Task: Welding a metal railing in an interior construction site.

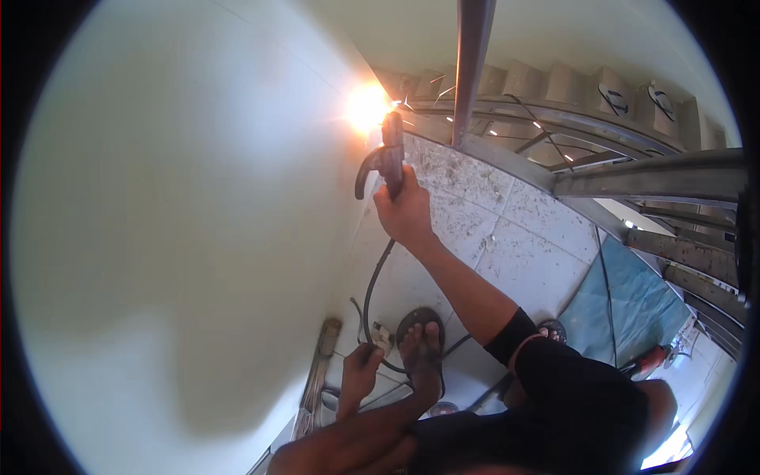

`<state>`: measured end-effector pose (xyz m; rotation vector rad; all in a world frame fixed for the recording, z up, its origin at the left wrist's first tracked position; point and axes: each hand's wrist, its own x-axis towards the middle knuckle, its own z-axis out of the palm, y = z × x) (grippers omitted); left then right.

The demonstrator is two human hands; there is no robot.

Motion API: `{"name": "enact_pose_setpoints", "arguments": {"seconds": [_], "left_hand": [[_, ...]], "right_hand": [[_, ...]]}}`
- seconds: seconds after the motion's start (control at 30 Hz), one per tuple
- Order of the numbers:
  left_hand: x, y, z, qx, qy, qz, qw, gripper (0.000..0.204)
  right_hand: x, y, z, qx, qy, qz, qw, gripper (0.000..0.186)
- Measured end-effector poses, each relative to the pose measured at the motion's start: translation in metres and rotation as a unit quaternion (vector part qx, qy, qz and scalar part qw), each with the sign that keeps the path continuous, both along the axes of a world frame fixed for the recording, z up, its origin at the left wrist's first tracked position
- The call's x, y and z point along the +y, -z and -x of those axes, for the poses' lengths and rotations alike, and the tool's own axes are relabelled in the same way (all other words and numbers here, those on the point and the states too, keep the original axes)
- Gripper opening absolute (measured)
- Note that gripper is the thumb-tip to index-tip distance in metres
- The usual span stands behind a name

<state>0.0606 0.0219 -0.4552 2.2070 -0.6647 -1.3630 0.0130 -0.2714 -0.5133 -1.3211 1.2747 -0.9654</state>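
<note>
My right hand [405,210] is wrapped round the dark handle of a welding electrode holder [391,150], reaching forward along the pale wall. Just beyond the holder's tip, a bright welding arc [369,108] glows where the wall meets the low metal frame, and sparks fly off to the right. From the handle a black cable [372,289] hangs down and loops past my left hand [360,375]. That hand is closed, low beside my knee and close to the cable; what its fingers hold is hidden.
A vertical metal post [472,71] and curved railing bars [633,178] stand at the right, with steps [554,83] and slippers [613,99] beyond. Debris litters the white floor tiles [522,218]. A blue-green sheet [625,293] and a red power tool [651,360] lie at the lower right.
</note>
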Motion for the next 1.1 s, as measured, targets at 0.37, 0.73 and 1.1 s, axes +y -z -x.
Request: {"name": "enact_pose_setpoints", "arguments": {"seconds": [0.37, 0.73, 1.1], "left_hand": [[0.005, 0.004, -0.002, 0.009, -0.008, -0.011, 1.000, 0.028], [0.007, 0.003, -0.002, 0.013, -0.021, 0.001, 1.000, 0.027], [0.007, 0.005, -0.002, 0.012, -0.025, -0.005, 1.000, 0.029]], "right_hand": [[-0.003, -0.004, -0.001, 0.005, -0.016, -0.015, 1.000, 0.026], [-0.006, -0.005, -0.009, -0.004, -0.018, -0.007, 1.000, 0.021], [-0.006, -0.001, -0.012, -0.010, -0.028, -0.010, 1.000, 0.029]]}}
